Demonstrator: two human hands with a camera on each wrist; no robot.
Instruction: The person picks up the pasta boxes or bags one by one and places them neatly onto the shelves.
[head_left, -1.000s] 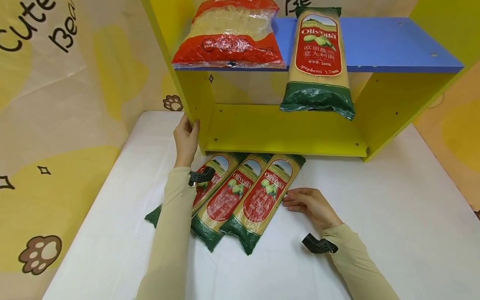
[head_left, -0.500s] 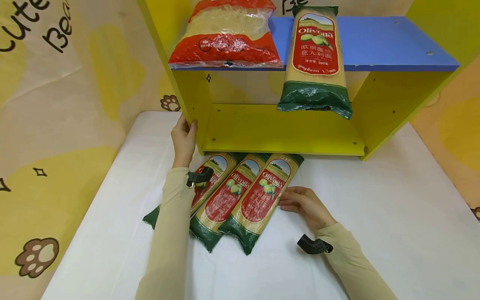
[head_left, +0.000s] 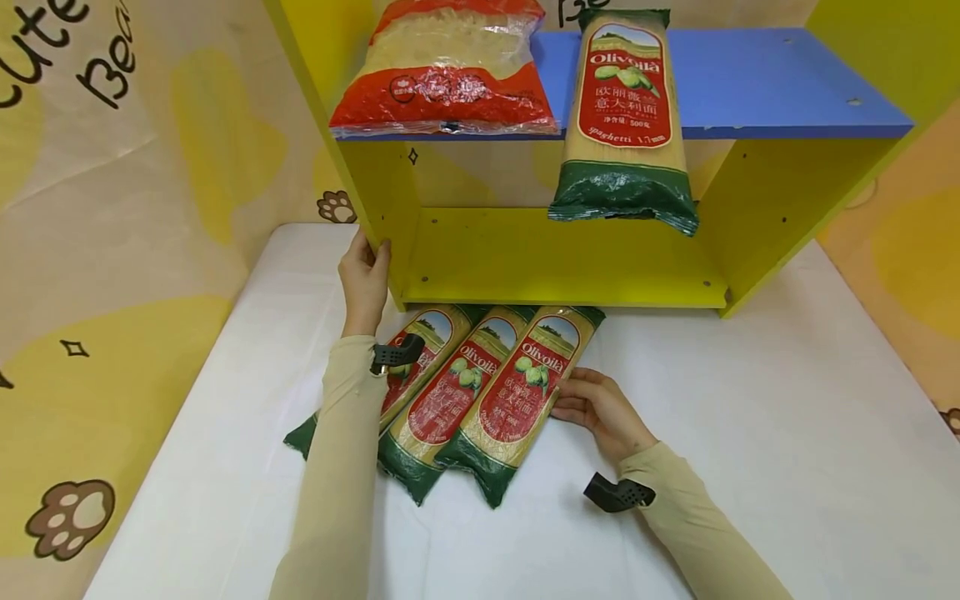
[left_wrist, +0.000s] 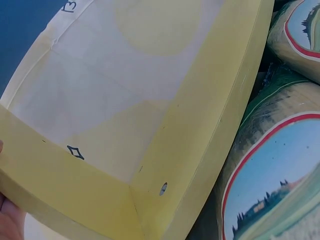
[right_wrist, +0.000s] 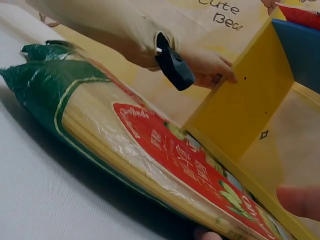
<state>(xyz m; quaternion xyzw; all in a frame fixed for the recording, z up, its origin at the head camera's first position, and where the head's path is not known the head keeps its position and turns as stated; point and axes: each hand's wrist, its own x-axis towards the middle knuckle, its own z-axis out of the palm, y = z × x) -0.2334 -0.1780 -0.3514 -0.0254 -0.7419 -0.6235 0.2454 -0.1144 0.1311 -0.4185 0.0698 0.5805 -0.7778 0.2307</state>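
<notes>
In the head view, my left hand grips the front edge of the left side panel of a yellow shelf unit. Three green-ended packs of spaghetti lie slanted side by side on the table before the unit: a right-hand pack, a middle pack and a left pack partly hidden by my left forearm. My right hand is at the right edge of the right-hand pack. In the right wrist view, a fingertip meets that pack's lower edge, while the thumb stands apart from it.
On the blue upper shelf sit a red-and-clear bag and another spaghetti pack, which juts over the front edge. A white cloth covers the table. Printed fabric hangs behind and beside it.
My right hand has moved left, up to the edge of the right-hand spaghetti pack. My left hand keeps its grip on the side panel. The head view has shifted slightly.
</notes>
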